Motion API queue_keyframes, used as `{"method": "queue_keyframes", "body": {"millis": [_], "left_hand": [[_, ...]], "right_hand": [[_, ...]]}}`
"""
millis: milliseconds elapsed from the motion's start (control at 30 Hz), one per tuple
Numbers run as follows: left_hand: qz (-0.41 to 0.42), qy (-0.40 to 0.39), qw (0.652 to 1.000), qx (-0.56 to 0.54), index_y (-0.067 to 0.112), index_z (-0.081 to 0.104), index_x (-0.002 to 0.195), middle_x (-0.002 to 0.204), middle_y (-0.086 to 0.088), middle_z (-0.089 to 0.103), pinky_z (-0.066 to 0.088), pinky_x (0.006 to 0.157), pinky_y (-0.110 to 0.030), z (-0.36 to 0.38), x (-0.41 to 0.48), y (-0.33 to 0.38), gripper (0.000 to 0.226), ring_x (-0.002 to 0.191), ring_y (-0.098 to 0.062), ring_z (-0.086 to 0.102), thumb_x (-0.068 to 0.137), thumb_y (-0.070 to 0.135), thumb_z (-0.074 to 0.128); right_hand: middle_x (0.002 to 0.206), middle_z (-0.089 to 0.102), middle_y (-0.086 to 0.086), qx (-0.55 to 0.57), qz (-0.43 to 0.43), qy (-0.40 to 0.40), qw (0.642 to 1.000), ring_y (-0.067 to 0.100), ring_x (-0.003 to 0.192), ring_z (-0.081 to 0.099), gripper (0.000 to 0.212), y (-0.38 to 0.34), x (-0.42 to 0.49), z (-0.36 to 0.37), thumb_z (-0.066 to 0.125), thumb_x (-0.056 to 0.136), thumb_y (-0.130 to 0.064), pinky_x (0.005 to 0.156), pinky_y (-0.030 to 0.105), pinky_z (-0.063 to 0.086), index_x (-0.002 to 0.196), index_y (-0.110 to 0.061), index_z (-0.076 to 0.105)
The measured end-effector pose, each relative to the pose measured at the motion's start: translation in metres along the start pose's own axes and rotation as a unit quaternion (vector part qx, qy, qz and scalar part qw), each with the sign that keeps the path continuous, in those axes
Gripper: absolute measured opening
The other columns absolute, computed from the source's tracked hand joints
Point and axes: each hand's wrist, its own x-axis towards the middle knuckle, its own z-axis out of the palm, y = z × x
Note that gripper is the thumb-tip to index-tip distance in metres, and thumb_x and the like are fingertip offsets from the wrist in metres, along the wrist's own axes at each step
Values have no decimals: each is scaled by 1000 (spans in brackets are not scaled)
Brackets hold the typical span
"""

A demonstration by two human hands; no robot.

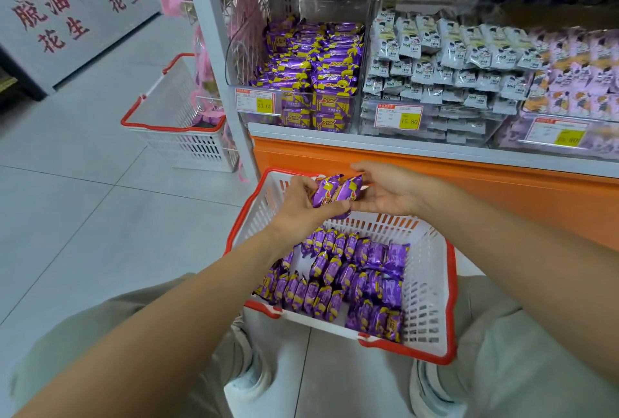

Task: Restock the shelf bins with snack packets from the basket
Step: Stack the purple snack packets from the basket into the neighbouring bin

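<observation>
You've got about 2 purple packets (336, 190) clamped in your L hand (301, 208), fingers and thumb curled round them. Your R hand (388, 195) lies against their far side, fingers nearly straight, thumb above. Right below both hands sits the red-rimmed basket (450, 287), w/ more purple packs (351, 278) in rows inside. Above and beyond your hands is the clear shelf bin (310, 77), piled w/ the same purple packs. Well off to the L of your L hand stands a 2nd basket (174, 124).
</observation>
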Motion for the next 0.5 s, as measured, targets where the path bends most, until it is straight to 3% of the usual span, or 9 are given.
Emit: {"method": "queue_keyframes", "body": {"millis": [67,100,167,200,267,333,400,433,500], "left_hand": [[10,6,1000,-5,17,32,94,91,-5,44,53,74,-46,-1,1,-3,49,80,-30,55,79,14,79],[18,14,1000,-11,15,31,97,93,-9,45,54,66,-35,-1,3,-4,48,79,-33,58,81,5,75],[33,32,999,-6,10,29,103,93,-11,44,48,56,-16,-1,4,-3,49,70,-20,56,82,-5,71],[37,36,999,8,9,29,104,92,-9,42,47,57,-14,-1,4,-3,49,69,-13,51,82,-5,71],[37,23,999,24,13,32,103,94,-10,41,48,62,-20,2,5,-3,49,72,-14,47,81,1,74],[15,5,1000,19,25,38,103,101,-14,45,52,70,-31,4,1,1,45,78,-25,52,78,21,77],[-30,-7,999,-18,34,47,103,115,-11,51,53,85,-43,3,0,5,27,93,-27,58,82,39,63],[-49,-9,997,-56,33,51,104,116,-7,53,50,87,-43,2,-1,8,15,96,-24,57,89,34,52],[-53,-1,994,-97,27,56,103,112,-8,55,44,79,-40,-2,3,8,19,93,-21,55,96,17,41]], "right_hand": [[104,58,15,7,-7,-48,999,25,90,62,19,-1,-4,-1,55,97,-28,64,30,60,99,-10,59],[101,60,12,-16,-12,-67,998,22,86,61,15,-1,-6,-1,60,93,-26,67,28,59,98,-12,61],[84,62,6,-71,-28,-75,994,14,74,56,5,2,-6,0,66,88,-18,68,22,50,85,-14,64],[78,61,3,-87,-40,-63,993,12,70,53,10,5,-5,1,68,86,-14,67,22,47,77,-15,63],[74,61,1,-88,-60,-30,994,12,71,52,17,9,-1,3,70,85,-13,67,23,44,72,-17,61],[76,64,-1,-78,-74,-3,994,12,73,54,13,11,2,3,68,88,-15,68,24,43,77,-19,63],[80,65,-1,-72,-80,22,994,12,76,55,8,11,3,2,66,91,-18,70,26,43,83,-20,65],[82,65,-1,-69,-81,31,994,12,78,56,6,11,3,1,65,91,-21,72,27,44,85,-21,65],[85,66,-1,-65,-80,40,994,14,82,57,7,10,3,1,65,92,-26,78,32,46,87,-21,64]]}}
